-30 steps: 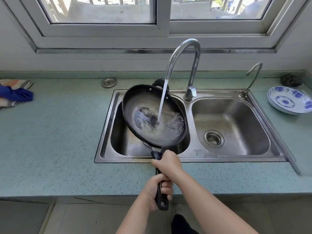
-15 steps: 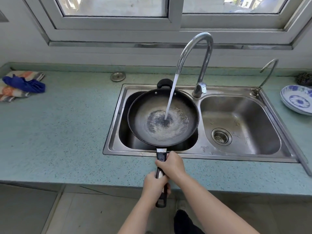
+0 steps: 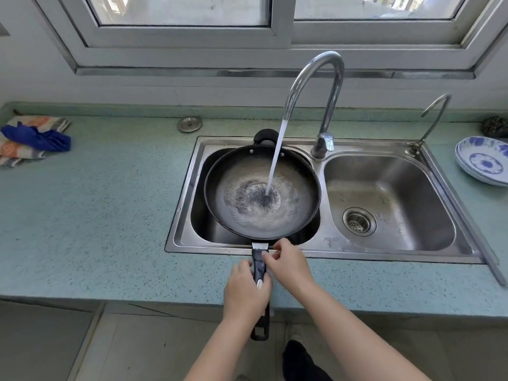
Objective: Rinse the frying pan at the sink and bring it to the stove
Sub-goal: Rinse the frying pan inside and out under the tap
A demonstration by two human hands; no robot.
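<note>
The black frying pan is held level over the left basin of the steel sink. Water from the tall curved faucet pours into its middle and foams there. My left hand is wrapped around the middle of the pan's long dark handle. My right hand sits further up the handle, near the pan, with only its fingertips on it. A small black loop handle shows at the pan's far rim. No stove is in view.
The right basin has a drain strainer. Blue-and-white plates are stacked at the right, with a dark scrubber behind them. A small tap, a metal sink plug and folded cloths sit on the green counter.
The pan has gone from tilted left to level under the stream. My right hand has loosened from a full grip to fingertips on the handle. The view has shifted left.
</note>
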